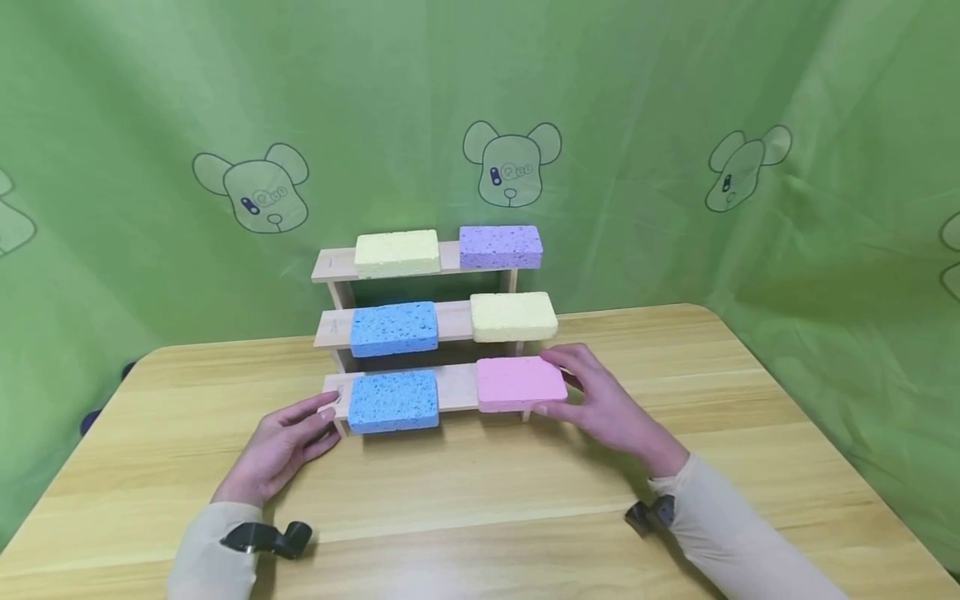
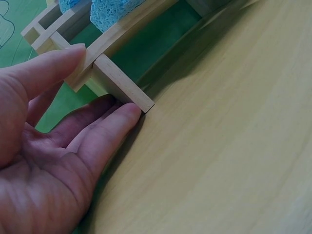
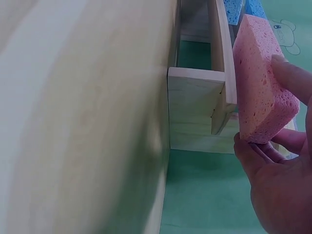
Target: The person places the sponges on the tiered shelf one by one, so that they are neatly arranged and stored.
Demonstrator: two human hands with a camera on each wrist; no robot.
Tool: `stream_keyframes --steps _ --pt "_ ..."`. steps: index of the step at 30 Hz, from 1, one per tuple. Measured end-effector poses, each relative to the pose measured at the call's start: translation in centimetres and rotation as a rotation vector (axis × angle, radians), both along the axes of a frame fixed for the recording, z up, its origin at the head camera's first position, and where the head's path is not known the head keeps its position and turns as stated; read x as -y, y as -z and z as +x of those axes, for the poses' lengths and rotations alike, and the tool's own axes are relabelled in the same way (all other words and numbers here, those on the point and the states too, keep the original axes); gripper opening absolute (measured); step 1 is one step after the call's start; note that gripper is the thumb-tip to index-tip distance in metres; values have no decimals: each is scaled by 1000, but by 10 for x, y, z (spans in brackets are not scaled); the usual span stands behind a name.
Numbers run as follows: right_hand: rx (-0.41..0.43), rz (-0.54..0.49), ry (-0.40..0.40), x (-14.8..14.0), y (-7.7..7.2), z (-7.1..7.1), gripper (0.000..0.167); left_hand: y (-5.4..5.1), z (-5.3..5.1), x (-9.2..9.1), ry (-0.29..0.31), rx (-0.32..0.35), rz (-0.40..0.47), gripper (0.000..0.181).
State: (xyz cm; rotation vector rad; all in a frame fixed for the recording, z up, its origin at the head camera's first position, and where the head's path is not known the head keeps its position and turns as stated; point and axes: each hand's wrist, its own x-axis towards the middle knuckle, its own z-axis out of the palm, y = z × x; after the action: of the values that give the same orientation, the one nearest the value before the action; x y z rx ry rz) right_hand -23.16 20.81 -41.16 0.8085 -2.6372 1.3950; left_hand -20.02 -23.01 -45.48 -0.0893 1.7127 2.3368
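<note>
A three-tier wooden rack (image 1: 457, 385) stands on the table with two sponges on each step. My left hand (image 1: 281, 450) holds the left end of its lowest step; in the left wrist view the thumb rests on the step's end and fingertips touch the leg (image 2: 122, 83). At the right end of that step lies a pink sponge (image 1: 521, 382), which my right hand (image 1: 600, 408) pinches between thumb and fingers. The right wrist view shows the pink sponge (image 3: 261, 83) jutting past the step's end. A blue sponge (image 1: 393, 402) lies on the same step, nearer my left hand.
On the middle step sit a blue sponge (image 1: 393, 327) and a yellow sponge (image 1: 513, 317). The top step bears a yellow sponge (image 1: 397, 252) and a purple sponge (image 1: 500, 247). Behind the wooden table (image 1: 465, 517) hangs a green curtain (image 1: 375, 100) with bear-head prints.
</note>
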Motion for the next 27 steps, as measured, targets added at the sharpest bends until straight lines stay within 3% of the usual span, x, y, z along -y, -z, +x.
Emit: stream_keyframes --steps 27 --pt "-14 115 26 10 0 -1 77 0 0 0 -7 11 11 26"
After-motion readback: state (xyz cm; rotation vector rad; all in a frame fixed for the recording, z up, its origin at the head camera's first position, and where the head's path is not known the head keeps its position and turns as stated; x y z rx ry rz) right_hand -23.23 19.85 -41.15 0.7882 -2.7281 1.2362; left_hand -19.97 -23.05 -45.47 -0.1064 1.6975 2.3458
